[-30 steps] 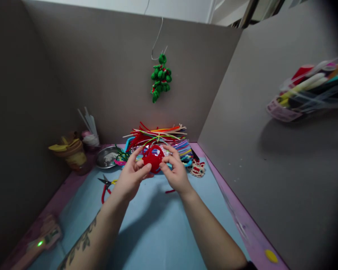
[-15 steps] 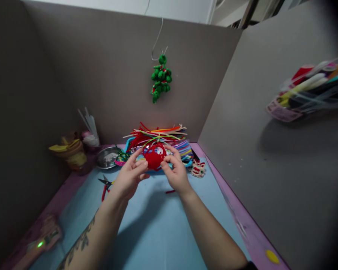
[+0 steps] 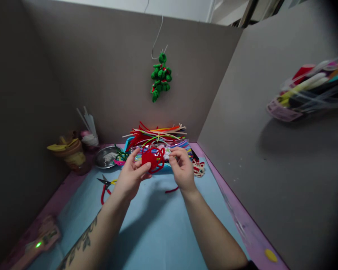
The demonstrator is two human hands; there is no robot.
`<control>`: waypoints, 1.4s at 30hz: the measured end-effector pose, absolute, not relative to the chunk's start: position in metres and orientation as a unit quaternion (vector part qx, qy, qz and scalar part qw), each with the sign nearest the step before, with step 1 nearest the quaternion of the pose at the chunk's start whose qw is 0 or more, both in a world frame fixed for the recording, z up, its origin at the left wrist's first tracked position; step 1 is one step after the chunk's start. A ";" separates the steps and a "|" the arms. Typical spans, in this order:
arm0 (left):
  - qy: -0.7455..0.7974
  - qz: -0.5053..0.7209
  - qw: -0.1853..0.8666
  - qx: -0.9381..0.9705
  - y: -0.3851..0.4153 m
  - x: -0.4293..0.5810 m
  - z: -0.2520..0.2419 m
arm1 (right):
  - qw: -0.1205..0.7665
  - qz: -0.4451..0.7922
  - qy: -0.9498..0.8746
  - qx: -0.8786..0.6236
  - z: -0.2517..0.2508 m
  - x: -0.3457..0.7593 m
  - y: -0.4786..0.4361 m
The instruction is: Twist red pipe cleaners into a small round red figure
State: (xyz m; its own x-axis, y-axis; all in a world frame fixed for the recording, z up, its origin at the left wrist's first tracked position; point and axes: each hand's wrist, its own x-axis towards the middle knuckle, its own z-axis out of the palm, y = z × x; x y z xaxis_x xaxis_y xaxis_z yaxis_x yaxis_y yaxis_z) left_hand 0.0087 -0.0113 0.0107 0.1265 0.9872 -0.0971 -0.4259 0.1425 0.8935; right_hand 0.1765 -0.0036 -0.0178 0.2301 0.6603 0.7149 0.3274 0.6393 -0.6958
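Note:
My left hand [image 3: 133, 173] pinches a red pipe-cleaner piece [image 3: 150, 157] between thumb and fingers. Its left part is a solid, rounded patch, while thin open loops curve out on the right. My right hand [image 3: 182, 170] is just right of those loops, apart from them, with thumb and index finger brought together. Whatever may sit in that pinch is too small to make out. On the blue mat under the right wrist lies a short red pipe-cleaner length [image 3: 171, 190], partly hidden.
Red-handled scissors [image 3: 105, 184] and a metal dish [image 3: 104, 157] lie left. Bundled pipe cleaners [image 3: 157, 133] fill a blue tray behind my hands. A glue gun [image 3: 46, 240] with a green light is front left. A green ornament [image 3: 161, 77] hangs at the back wall.
My right hand has let go of the red piece and moved a little to the right. The piece stays in my left hand, its loops now more exposed.

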 end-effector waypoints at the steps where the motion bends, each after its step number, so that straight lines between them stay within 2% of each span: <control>1: 0.380 0.534 0.660 0.368 -0.010 0.007 0.012 | 0.666 0.106 -0.609 -0.417 -0.016 0.181 -0.003; 6: 0.379 0.508 0.680 0.368 -0.007 0.000 0.013 | 0.581 0.105 -0.665 -0.457 -0.012 0.194 0.001; 13: 0.364 0.464 0.711 0.383 -0.007 0.000 0.011 | 0.549 0.154 -0.697 -0.435 -0.029 0.190 0.015; 20: 0.407 0.520 0.642 0.388 -0.004 0.004 0.008 | 0.639 0.063 -0.622 -0.448 -0.019 0.188 0.002; 25: 0.405 0.558 0.618 0.378 -0.006 0.008 0.008 | 0.676 0.095 -0.608 -0.406 -0.013 0.177 -0.012; 32: 0.406 0.569 0.602 0.386 -0.008 0.007 0.011 | 0.671 0.131 -0.572 -0.452 -0.025 0.176 -0.002; 38: 0.393 0.553 0.621 0.393 -0.009 0.007 0.013 | 0.607 0.148 -0.628 -0.464 -0.027 0.182 0.009; 42: 0.392 0.544 0.617 0.411 -0.009 0.007 0.012 | 0.627 0.102 -0.623 -0.457 -0.023 0.183 0.005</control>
State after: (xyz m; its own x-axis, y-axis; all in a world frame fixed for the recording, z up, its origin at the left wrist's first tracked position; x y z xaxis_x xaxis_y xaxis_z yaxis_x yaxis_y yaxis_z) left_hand 0.0075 -0.0092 0.0124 0.1000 0.9943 -0.0361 -0.3488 0.0690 0.9347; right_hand 0.1828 0.0052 -0.0235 0.2038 0.6977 0.6868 0.4412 0.5607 -0.7006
